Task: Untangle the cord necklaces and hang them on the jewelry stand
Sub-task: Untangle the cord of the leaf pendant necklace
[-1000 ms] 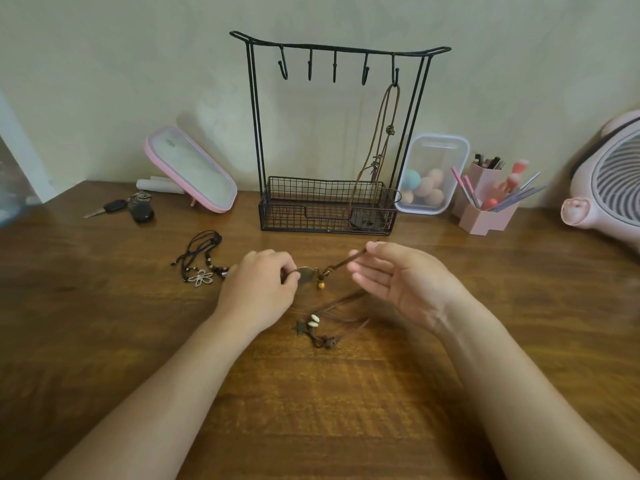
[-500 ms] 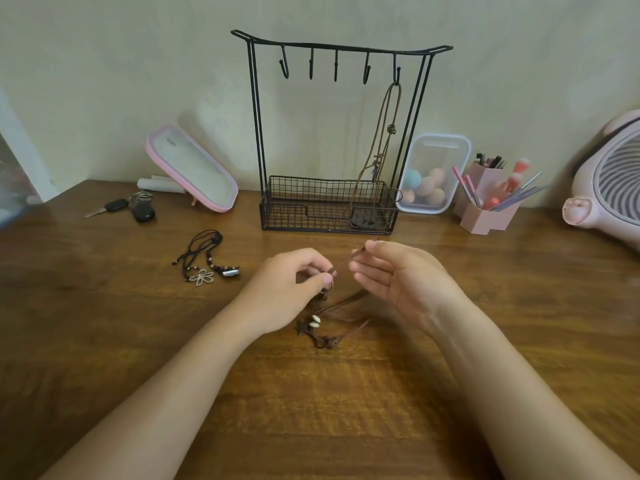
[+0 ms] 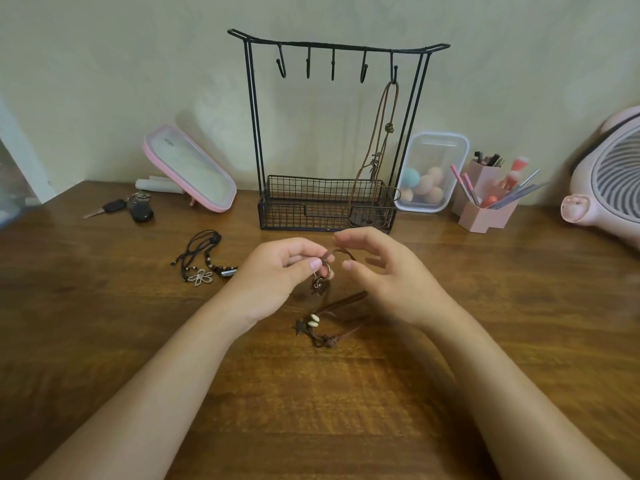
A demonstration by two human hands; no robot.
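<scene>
My left hand (image 3: 280,271) pinches a brown cord necklace (image 3: 337,252) near its ring pendant (image 3: 320,280), lifted just above the table. Across from it my right hand (image 3: 384,275) has its fingers spread, close to the cord loop; whether they touch it I cannot tell. More tangled brown cord with shell beads (image 3: 320,325) lies on the wood below my hands. Left of them rests a black cord necklace with a flower pendant (image 3: 201,259). The black wire jewelry stand (image 3: 332,133) is at the back, one brown necklace (image 3: 379,147) hanging from its rightmost hook.
A pink-rimmed mirror (image 3: 188,168) and car keys (image 3: 133,207) sit at the back left. Right of the stand are a clear box of sponges (image 3: 429,171), a pink brush holder (image 3: 485,199) and a pink fan (image 3: 606,181). The wooden table (image 3: 311,410) extends toward me.
My left hand slid right and lifted the cord with its ring pendant. My right hand let the cord end go and spread its fingers.
</scene>
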